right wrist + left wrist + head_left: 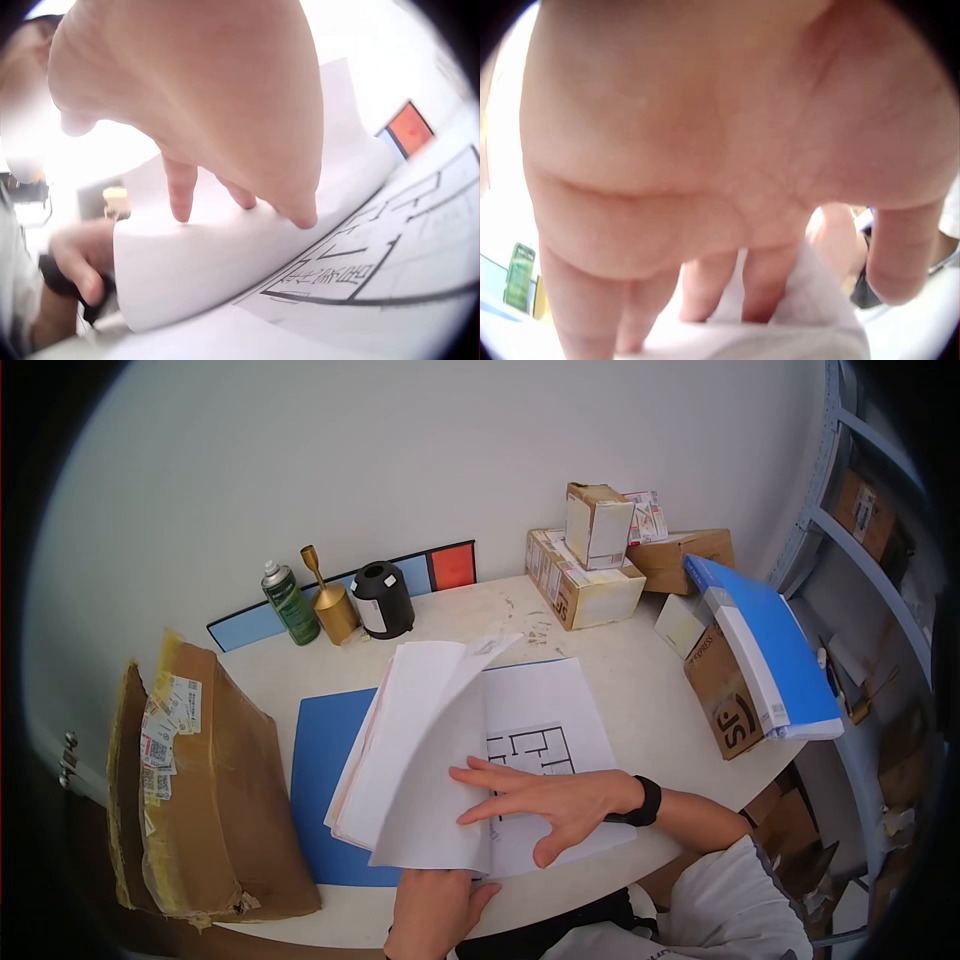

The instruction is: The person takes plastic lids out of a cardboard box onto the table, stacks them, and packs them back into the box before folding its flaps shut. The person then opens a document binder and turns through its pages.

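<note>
A blue folder (325, 760) lies spread on the table with a thick stack of white sheets (400, 760) raised over its left half. One sheet curls up near the fold. On the right half lies a page with a black-line floor plan (360, 262). My right hand (560, 805), wearing a black wristband, presses spread fingertips on the curled sheet close to the fold. My left hand (435, 910) reaches under the lower edge of the raised sheets, its fingers hidden from the head view. In the left wrist view its fingers (585, 315) extend down to white paper, thumb apart.
A tall cardboard box (230, 800) stands at the left edge. Along the wall are a green spray can (291, 605), a brass holder (335, 612) and a black cylinder (383, 600). Several parcels (590, 595) are stacked at the back right; a blue binder (770, 640) leans over another box.
</note>
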Action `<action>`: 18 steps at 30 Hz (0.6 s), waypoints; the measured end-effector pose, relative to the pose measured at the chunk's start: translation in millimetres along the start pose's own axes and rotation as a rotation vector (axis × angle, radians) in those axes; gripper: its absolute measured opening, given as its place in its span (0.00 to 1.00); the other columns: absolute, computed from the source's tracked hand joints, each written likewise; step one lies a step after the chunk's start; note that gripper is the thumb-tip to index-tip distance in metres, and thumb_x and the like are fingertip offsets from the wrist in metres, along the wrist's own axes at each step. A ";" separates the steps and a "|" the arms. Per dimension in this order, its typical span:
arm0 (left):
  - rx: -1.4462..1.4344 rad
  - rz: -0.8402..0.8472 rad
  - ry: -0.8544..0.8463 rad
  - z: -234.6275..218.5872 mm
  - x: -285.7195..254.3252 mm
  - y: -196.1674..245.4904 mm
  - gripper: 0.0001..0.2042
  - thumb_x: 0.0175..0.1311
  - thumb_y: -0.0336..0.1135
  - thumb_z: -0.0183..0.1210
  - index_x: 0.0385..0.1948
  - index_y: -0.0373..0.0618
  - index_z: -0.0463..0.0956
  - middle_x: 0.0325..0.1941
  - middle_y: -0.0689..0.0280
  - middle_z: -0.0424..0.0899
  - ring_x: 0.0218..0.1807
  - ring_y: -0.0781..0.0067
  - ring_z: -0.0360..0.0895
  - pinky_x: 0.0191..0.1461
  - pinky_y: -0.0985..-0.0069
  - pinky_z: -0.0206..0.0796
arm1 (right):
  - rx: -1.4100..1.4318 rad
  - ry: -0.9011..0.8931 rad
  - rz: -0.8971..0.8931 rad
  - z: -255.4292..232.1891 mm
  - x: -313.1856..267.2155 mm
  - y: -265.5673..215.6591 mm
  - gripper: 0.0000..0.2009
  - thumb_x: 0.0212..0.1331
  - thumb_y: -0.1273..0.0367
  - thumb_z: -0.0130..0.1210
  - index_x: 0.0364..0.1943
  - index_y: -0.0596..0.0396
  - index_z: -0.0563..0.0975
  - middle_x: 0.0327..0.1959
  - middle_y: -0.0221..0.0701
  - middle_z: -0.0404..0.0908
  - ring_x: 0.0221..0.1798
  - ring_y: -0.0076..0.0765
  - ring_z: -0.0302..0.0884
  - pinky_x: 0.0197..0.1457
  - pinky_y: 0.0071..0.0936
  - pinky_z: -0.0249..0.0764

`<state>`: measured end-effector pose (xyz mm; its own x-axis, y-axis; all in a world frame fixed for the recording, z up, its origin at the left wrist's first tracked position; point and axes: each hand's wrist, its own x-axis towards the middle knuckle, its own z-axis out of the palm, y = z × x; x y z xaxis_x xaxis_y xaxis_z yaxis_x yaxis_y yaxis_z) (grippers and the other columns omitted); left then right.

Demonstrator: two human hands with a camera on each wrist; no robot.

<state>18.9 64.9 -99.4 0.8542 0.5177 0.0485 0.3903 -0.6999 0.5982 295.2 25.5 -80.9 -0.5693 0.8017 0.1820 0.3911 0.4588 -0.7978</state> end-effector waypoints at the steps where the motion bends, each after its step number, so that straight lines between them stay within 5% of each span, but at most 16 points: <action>1: 0.098 -0.022 0.044 -23.8 -10.2 31.9 0.27 0.60 0.43 0.73 0.60 0.44 0.78 0.67 0.48 0.69 0.64 0.29 0.65 0.59 0.35 0.65 | -0.001 0.022 -0.005 2.5 8.8 2.6 0.48 0.60 0.36 0.64 0.75 0.57 0.69 0.85 0.53 0.49 0.89 0.60 0.35 0.86 0.53 0.43; 2: 0.194 -0.047 0.087 -40.3 -18.5 51.7 0.20 0.63 0.39 0.71 0.52 0.37 0.82 0.49 0.47 0.87 0.46 0.38 0.85 0.49 0.53 0.78 | -0.155 0.006 -0.001 5.1 16.5 6.8 0.49 0.57 0.36 0.66 0.76 0.51 0.68 0.86 0.52 0.46 0.89 0.61 0.31 0.86 0.58 0.39; 6: 0.029 0.035 -0.039 -58.9 -24.2 61.0 0.20 0.63 0.38 0.71 0.52 0.37 0.81 0.47 0.47 0.87 0.45 0.40 0.85 0.49 0.53 0.78 | -0.408 -0.035 0.043 -0.6 26.0 15.5 0.44 0.59 0.44 0.70 0.77 0.47 0.68 0.87 0.49 0.44 0.89 0.61 0.30 0.86 0.62 0.35; 8: -0.041 0.471 0.285 -54.3 3.3 66.2 0.16 0.64 0.36 0.70 0.48 0.38 0.82 0.42 0.50 0.88 0.40 0.44 0.85 0.45 0.56 0.79 | -0.366 -0.002 0.045 -2.6 25.1 22.3 0.43 0.60 0.48 0.70 0.77 0.47 0.67 0.87 0.49 0.44 0.89 0.60 0.32 0.86 0.62 0.37; 9: -0.044 0.466 0.292 -42.8 7.0 54.7 0.16 0.64 0.36 0.70 0.48 0.38 0.82 0.42 0.50 0.88 0.40 0.44 0.85 0.45 0.56 0.79 | -0.330 0.039 0.056 -4.7 23.3 25.4 0.42 0.61 0.51 0.70 0.78 0.47 0.66 0.86 0.50 0.45 0.89 0.60 0.33 0.87 0.62 0.38; 11: 0.162 0.131 -0.060 -17.1 14.5 28.5 0.33 0.57 0.48 0.76 0.66 0.52 0.78 0.86 0.51 0.51 0.82 0.21 0.45 0.70 0.18 0.51 | -0.413 0.084 0.119 -14.4 19.2 27.8 0.43 0.61 0.54 0.70 0.79 0.49 0.64 0.86 0.50 0.46 0.89 0.59 0.36 0.86 0.62 0.42; 16: 0.280 0.015 -0.116 -12.7 15.9 23.9 0.33 0.58 0.52 0.75 0.66 0.52 0.78 0.87 0.52 0.50 0.83 0.20 0.40 0.71 0.17 0.49 | -0.673 0.147 0.641 -75.8 -22.1 89.8 0.50 0.56 0.43 0.70 0.78 0.56 0.62 0.84 0.53 0.52 0.87 0.60 0.44 0.85 0.60 0.47; 17: 0.273 0.022 -0.122 -13.0 15.1 21.7 0.33 0.58 0.52 0.75 0.65 0.52 0.78 0.87 0.52 0.50 0.83 0.20 0.40 0.71 0.17 0.48 | -0.729 0.278 0.602 -86.8 -31.7 107.9 0.46 0.53 0.46 0.74 0.70 0.59 0.69 0.76 0.53 0.64 0.81 0.59 0.57 0.82 0.52 0.58; 18: 0.269 0.031 -0.122 -14.1 15.2 19.6 0.33 0.58 0.52 0.75 0.65 0.52 0.78 0.87 0.52 0.50 0.83 0.19 0.40 0.71 0.17 0.48 | -0.733 0.275 0.596 -97.5 -35.4 107.4 0.46 0.53 0.46 0.74 0.70 0.59 0.69 0.76 0.53 0.64 0.81 0.59 0.57 0.82 0.52 0.58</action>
<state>34.7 66.0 -75.6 0.8956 0.4429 -0.0429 0.4268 -0.8278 0.3640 427.9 83.8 -117.0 0.0182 0.9976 0.0669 0.9643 0.0001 -0.2647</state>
